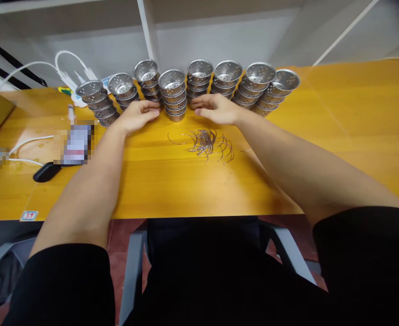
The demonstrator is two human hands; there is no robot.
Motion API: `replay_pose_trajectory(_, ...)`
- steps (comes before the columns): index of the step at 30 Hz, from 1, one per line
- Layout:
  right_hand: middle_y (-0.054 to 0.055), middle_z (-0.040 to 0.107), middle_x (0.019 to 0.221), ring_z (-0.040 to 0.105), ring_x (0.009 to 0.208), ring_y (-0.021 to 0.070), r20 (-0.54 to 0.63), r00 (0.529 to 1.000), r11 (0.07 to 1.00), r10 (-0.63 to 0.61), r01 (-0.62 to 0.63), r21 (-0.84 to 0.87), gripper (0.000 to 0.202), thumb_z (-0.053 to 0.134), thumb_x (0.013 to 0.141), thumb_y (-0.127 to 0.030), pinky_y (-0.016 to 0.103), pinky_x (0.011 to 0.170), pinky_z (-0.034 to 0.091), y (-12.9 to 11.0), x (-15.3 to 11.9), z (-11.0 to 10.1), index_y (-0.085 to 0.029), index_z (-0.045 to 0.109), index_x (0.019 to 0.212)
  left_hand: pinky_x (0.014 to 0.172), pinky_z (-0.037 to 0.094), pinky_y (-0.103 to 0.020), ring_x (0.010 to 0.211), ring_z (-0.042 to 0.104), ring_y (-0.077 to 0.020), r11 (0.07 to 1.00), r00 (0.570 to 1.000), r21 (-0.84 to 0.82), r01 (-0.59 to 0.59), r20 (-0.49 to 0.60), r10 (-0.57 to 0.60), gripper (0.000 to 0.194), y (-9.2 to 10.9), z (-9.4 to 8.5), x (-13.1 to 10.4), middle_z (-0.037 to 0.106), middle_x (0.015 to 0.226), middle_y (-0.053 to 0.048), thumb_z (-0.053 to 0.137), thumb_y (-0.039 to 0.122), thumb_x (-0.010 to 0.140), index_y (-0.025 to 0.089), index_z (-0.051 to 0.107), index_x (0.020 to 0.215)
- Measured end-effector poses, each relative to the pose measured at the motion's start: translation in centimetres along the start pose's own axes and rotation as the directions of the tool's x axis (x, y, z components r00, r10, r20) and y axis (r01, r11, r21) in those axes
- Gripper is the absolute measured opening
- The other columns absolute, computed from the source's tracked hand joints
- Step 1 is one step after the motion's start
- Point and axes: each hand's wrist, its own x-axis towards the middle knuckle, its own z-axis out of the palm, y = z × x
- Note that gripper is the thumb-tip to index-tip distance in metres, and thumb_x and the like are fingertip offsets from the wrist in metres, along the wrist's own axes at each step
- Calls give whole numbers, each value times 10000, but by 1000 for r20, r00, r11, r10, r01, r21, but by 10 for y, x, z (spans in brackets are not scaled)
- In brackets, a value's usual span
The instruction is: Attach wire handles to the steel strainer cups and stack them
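stack of silvery, round, perforated metal cups (175, 98) between my left hand (139, 116) and right hand (219, 109)
nesting seemingly keeps it upright; both my grips gape, empty.

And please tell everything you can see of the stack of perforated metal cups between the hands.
The stack of perforated metal cups is silvery, perhaps steel. The cups are nested, mouths up, rims showing one above another; small holes dot the top cup's wall and base. It stands upright on the table, between the left hand and the right hand; neither clearly touches it.
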Motion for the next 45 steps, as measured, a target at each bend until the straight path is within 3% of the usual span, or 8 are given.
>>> replay_pose_trajectory(5,98,992,1422,914,1452,432,211,977,999,-42,48,-24,254,985,1046,-362,675,1459,672,-28,-8,13,-263,1014,1278,1561,579,-633,1574,876,-371,988,998,148,-51,43,46,447,4,2,-7,950,1592,-129,949,301,1065,202,939,1501)
replay_pose_trajectory(13,113,839,1811,746,1771,411,178,983,994,-44,25,108,709,989,1077,-373,634,1583,556,-22,16,46,-265,848,1764,1162,796,-734,1010,935,-403,887,943,367,281,66,-326,474,15,-61,-85,953,1090,-164,1028,722,932,267,950,1040)
replay_pose_trajectory(16,150,794,1860,709,1809,425,110,994,997,-25,16,77,804,957,1125,-373,624,1610,519,-14,29,51,-231,738,1884,1343,713,-804,1145,937,-448,885,961,374,278,-109,-255,377,7,-82,-99,953,1134,-144,999,630,916,289,948,1070)
replay_pose_trajectory(21,158,815,1825,763,1734,451,96,995,1000,-29,28,11,700,974,1112,-355,640,1592,552,-23,25,49,-227,824,1784,1554,592,-646,1564,859,-437,948,996,308,78,-56,-64,556,1,-82,-89,985,1491,-91,1006,655,953,313,1000,1391)
replay_pose_trajectory(28,106,983,1444,912,1416,466,79,997,999,-21,24,-47,305,1007,1061,-401,720,1435,682,-34,-36,3,-293,1000,1347,1558,596,-612,1600,855,-412,979,996,194,64,-67,-52,540,-12,-75,-50,967,1564,-123,1038,526,971,249,977,1431)
replay_pose_trajectory(36,113,981,1329,947,1155,419,-106,985,990,137,-135,28,588,1103,924,-643,755,1291,762,12,-129,-77,-346,926,1400,1562,562,-551,1522,849,-321,986,993,147,78,-96,-64,493,-9,-70,-37,967,1563,-102,961,368,1096,162,911,1541)
replay_pose_trajectory(40,100,975,1434,897,1468,472,-128,987,995,96,-95,14,665,1147,880,-665,767,1490,618,28,-128,-87,-376,937,1440,1539,578,-667,1427,893,-389,985,995,161,64,-85,-51,531,-9,-77,-42,992,1405,-136,1018,551,962,210,962,1365)
replay_pose_trajectory(45,152,958,1526,877,1485,439,-104,990,995,92,-95,-29,660,1113,992,-687,647,1497,617,42,-100,-88,-307,944,1505,1483,628,-732,1418,924,-463,985,995,156,67,-84,-54,519,-9,-85,-63,997,1365,-138,1053,705,869,293,978,1176)
